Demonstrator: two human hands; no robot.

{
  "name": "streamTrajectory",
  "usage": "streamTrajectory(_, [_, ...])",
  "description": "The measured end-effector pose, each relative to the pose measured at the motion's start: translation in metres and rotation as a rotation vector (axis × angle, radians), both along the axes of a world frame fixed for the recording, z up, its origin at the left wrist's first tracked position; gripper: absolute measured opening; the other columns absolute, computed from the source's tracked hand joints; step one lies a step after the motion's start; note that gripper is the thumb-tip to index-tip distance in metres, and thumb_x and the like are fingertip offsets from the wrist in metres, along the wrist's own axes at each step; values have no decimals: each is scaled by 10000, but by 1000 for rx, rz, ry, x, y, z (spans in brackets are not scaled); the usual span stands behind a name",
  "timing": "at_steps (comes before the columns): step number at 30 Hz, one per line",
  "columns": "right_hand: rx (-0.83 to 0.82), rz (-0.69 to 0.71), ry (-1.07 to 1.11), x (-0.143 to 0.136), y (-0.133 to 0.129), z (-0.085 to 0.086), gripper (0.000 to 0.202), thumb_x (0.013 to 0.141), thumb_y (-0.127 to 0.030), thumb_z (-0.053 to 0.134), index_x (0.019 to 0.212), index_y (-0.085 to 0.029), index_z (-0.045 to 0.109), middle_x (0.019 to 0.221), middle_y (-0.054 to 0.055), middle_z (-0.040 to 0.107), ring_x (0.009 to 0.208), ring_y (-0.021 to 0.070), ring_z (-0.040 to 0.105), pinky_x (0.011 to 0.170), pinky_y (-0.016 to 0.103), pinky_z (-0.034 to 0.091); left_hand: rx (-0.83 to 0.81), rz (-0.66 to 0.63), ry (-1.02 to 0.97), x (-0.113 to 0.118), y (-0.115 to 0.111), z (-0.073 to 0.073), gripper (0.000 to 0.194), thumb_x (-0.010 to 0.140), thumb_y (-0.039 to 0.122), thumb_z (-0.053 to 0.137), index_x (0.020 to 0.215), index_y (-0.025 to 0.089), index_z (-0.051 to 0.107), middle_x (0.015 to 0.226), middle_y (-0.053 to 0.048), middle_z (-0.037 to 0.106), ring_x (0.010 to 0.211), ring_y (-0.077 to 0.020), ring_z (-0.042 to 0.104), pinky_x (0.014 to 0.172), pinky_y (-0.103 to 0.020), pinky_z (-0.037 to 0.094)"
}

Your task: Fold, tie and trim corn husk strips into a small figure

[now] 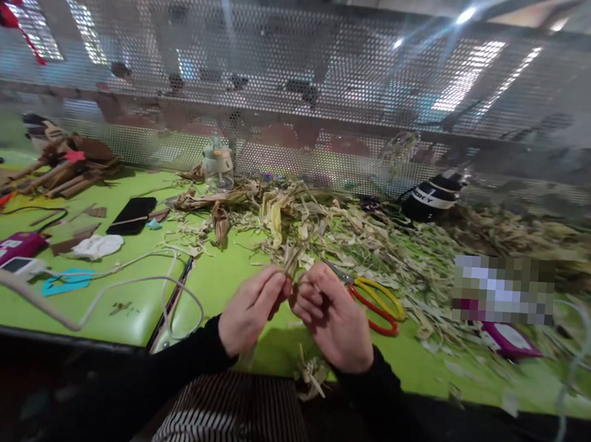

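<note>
Near the table's front edge, my left hand (255, 305) is closed on a small bundle of dry plant strips (291, 255), whose ends stick up above the fingers. Close beside it on the right, my right hand (334, 315) has its fingers curled into a pinch; what they hold, if anything, is hidden. Scissors with red and yellow handles (380, 303) lie just right of my right hand. Behind both hands spreads a long heap of dry leaf scraps (335, 227). A few pale scraps (312, 372) lie at the front edge between my forearms.
A black phone (131, 215), white cable (121, 280) and blue tag (67, 282) lie left on the green table (119, 317). Behind the heap stand a clear bottle (218, 166) and a black pouch (431, 197). A purple device (511, 341) lies right. A perforated metal screen (284, 80) rises behind.
</note>
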State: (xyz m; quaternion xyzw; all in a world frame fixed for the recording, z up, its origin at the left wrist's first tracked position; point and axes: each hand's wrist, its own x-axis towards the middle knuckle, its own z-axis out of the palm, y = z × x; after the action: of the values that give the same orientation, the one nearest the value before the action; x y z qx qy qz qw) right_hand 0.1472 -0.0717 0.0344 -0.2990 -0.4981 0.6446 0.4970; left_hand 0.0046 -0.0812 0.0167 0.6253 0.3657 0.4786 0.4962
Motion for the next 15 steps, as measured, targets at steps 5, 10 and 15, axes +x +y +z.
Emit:
streamTrajectory(5, [281,-320,-369,-12,8,-19,246,859,-407,528,748,-205,440,624,-55,385,544,87,358,509,224,324,126,181,200,10,27,-15,303,933,401,288,729,197,381,606,40,357,533,-99,366,538,-227,317])
streamTrajectory(10, [228,-285,-417,-5,24,-16,235,816,-412,588,854,-201,492,669,-41,473,552,91,403,501,221,340,277,142,415,4,27,-15,252,934,326,279,773,190,416,645,9,428,619,-133,427,646,-271,369])
streamTrajectory(15, [127,-112,-292,4,22,-11,216,809,-387,612,789,-187,533,634,-37,505,506,72,379,479,213,308,244,-157,309,-15,26,0,269,929,297,276,885,159,503,818,-51,557,770,-151,511,758,-287,419])
